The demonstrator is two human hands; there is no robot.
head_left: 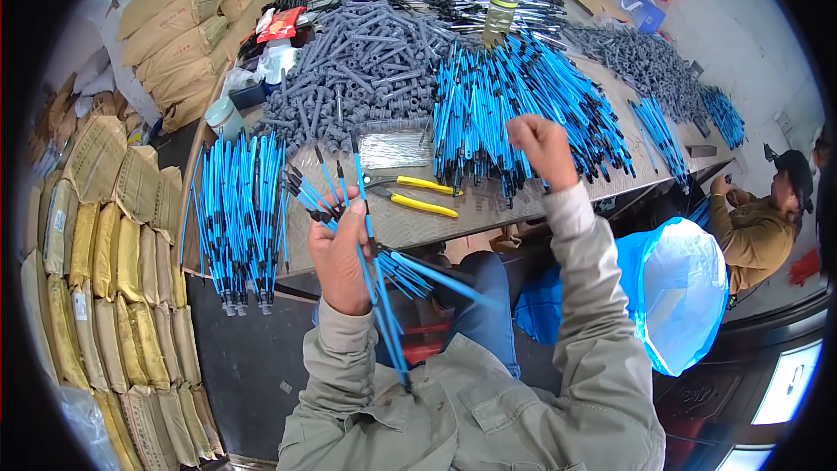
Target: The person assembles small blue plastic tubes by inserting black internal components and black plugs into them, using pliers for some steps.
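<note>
My left hand (338,255) grips a fanned bunch of blue rods with black tips (384,266), their ends pointing up toward the table and down past my lap. My right hand (544,148) is raised above the table edge with fingers curled, over a large heap of the same blue rods (514,100); I cannot tell whether it holds one. A sorted row of blue rods (237,209) lies at the left of the table. Yellow-handled pliers (414,194) lie on the table between my hands.
A pile of grey plastic tubes (362,65) fills the table's middle, with more grey parts (645,57) at the right. A bottle (499,13) stands beyond. Stacked sacks (113,227) line the left. A blue bag (676,292) sits at my right, beside a seated person (758,227).
</note>
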